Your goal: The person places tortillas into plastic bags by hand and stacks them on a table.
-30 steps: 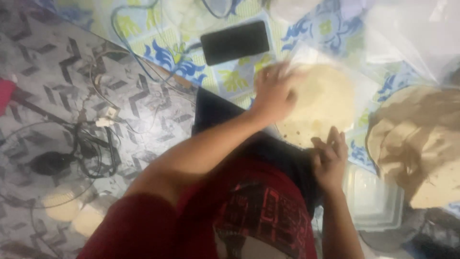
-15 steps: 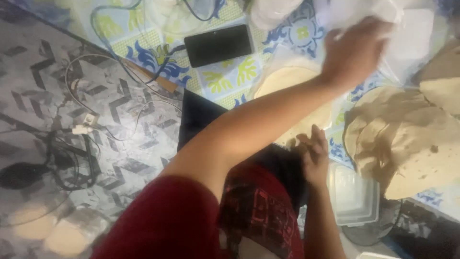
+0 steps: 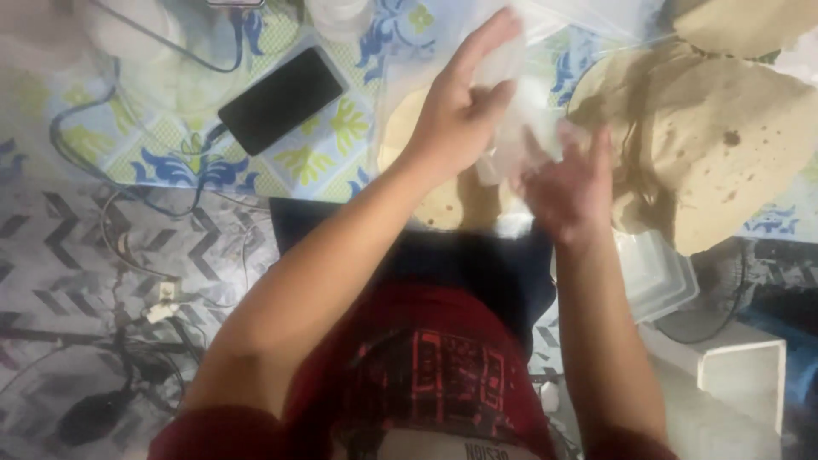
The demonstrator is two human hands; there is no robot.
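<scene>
My left hand point(image 3: 460, 115) reaches forward over a pale round flatbread point(image 3: 407, 128) and pinches a crumpled clear plastic bag point(image 3: 521, 102) between thumb and fingers. My right hand point(image 3: 567, 183) is blurred, with fingers spread, just right of it and touching the lower edge of the plastic. The flatbread lies under both hands, partly hidden by them. My lap, in dark shorts and a red shirt, fills the lower middle.
A stack of large browned flatbreads point(image 3: 733, 136) lies at the right on a blue and yellow patterned cloth point(image 3: 324, 145). A black phone point(image 3: 281, 98) with a cable lies at the upper left. Tangled cables point(image 3: 145, 298) cover the floor at the left. A clear plastic container point(image 3: 660, 277) and a white box point(image 3: 741, 366) sit at the lower right.
My left hand has drawn back from the far right toward the middle with the plastic. My right hand has lifted from my lap to meet it.
</scene>
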